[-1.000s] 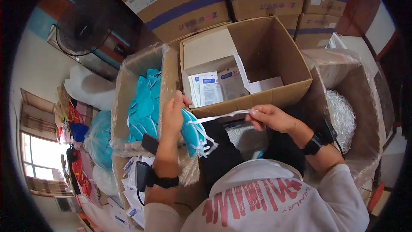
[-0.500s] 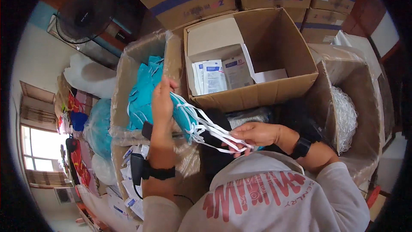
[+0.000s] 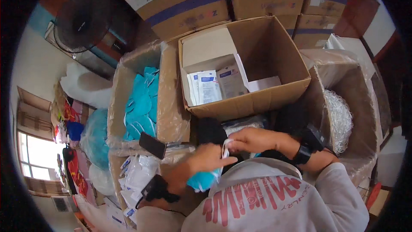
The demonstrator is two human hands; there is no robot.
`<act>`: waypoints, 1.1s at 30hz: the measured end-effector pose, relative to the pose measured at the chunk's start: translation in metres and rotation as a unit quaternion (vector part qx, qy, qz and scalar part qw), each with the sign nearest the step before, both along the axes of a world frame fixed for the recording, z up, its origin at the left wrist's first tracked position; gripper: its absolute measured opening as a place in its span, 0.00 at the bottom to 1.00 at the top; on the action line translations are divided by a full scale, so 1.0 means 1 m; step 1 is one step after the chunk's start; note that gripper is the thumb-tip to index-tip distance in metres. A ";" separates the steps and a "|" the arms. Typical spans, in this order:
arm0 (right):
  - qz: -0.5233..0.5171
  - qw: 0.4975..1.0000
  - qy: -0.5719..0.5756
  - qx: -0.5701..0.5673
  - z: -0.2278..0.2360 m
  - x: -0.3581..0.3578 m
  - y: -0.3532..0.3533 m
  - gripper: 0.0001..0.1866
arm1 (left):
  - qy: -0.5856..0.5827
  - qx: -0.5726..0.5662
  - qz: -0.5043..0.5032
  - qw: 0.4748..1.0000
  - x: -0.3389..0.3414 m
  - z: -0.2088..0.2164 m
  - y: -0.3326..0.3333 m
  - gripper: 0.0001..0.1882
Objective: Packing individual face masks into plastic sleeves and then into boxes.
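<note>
My left hand (image 3: 209, 158) is closed in front of my body. A small bundle of teal face masks (image 3: 203, 181) shows below it, mostly hidden by the hand and wrist. White elastic straps (image 3: 226, 147) rise from the bundle, and the fingers of my right hand (image 3: 253, 141) pinch them beside the left fingertips. How the left fingers hold the bundle is partly hidden. More teal masks (image 3: 140, 101) lie loose in the plastic-lined carton (image 3: 174, 103) to the left.
Ahead stands an open cardboard box (image 3: 253, 102) with a white inner box of sachets (image 3: 209, 87). To the right, a lined carton (image 3: 365, 116) holds a white stringy heap (image 3: 338, 122). White packets (image 3: 139, 174) lie lower left, near a dark flat device (image 3: 152, 145). Stacked cartons (image 3: 266, 0) stand behind.
My left hand has come down and toward me with the masks, away from the left carton. My right hand has moved slightly left, and the once-stretched straps are now gathered between both hands.
</note>
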State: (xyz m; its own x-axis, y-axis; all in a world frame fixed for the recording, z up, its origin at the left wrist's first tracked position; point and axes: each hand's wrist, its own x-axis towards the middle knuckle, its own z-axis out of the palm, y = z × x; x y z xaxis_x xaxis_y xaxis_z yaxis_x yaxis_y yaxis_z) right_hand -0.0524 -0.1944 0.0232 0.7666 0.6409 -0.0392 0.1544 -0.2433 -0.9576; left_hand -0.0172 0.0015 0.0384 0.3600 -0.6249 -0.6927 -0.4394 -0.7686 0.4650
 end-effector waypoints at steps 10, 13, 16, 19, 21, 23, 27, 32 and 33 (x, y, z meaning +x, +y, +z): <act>-0.038 0.987 -0.029 -0.155 -0.010 -0.023 0.021 0.18 | -0.168 -0.224 0.118 0.953 -0.018 -0.012 0.009 0.15; 0.080 0.990 -0.005 -0.116 -0.012 -0.039 0.004 0.18 | -0.082 -0.153 -0.075 0.982 -0.022 -0.017 0.012 0.11; 0.216 0.967 0.036 -0.132 0.004 -0.043 -0.019 0.16 | -0.029 -0.222 -0.087 0.971 -0.050 -0.038 0.009 0.11; 0.276 0.939 0.122 -0.164 0.016 -0.059 -0.048 0.13 | -0.014 -0.414 -0.025 0.910 -0.088 -0.108 0.020 0.10; 0.234 0.947 0.173 -0.138 0.019 -0.078 -0.067 0.14 | 0.027 -0.390 -0.010 0.920 -0.089 -0.109 0.016 0.10; 0.235 0.937 0.212 -0.146 0.035 -0.085 -0.083 0.14 | 0.065 -0.365 0.012 0.929 -0.091 -0.107 0.018 0.10; 0.134 0.922 0.254 -0.260 0.029 -0.102 -0.163 0.15 | 0.103 -0.257 0.123 0.953 -0.081 -0.074 0.012 0.09; -0.180 0.929 0.319 0.057 0.027 -0.060 -0.150 0.16 | 0.035 -0.345 0.433 0.832 -0.005 -0.033 -0.006 0.13; -0.202 0.917 0.319 0.133 0.018 -0.046 -0.137 0.16 | 0.061 -0.410 0.468 0.781 0.015 -0.029 -0.006 0.14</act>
